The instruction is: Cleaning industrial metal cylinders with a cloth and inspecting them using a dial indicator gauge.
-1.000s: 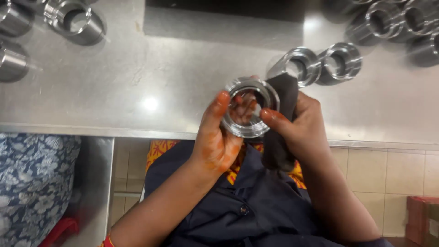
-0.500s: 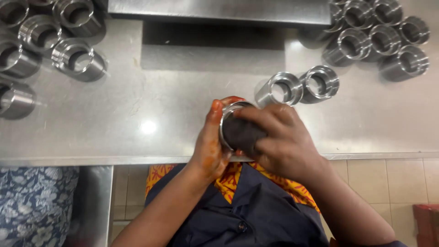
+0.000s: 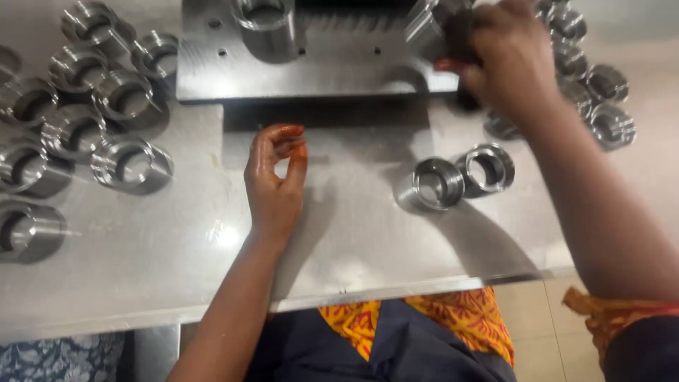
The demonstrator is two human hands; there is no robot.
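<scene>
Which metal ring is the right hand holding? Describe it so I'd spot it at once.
Start at the thick steel block at the table's far edge. At its right end the right hand grips a shiny metal ring with a dark cloth. It is the only ring in a hand; the others stand loose.

Light is bright and even, falling from overhead. A small white glare spot sits on the steel table (image 3: 141, 283) just left of the left hand (image 3: 274, 180), whose soft shadow spreads to its right. The metal rings (image 3: 438, 184) throw short dark shadows to their left, and their rims catch sharp highlights. A deep shadow band lies under the steel block (image 3: 311, 71). The right hand (image 3: 513, 56) and the ring it holds are smeared by motion blur. Rings at the left edge look slightly stretched and soft
</scene>
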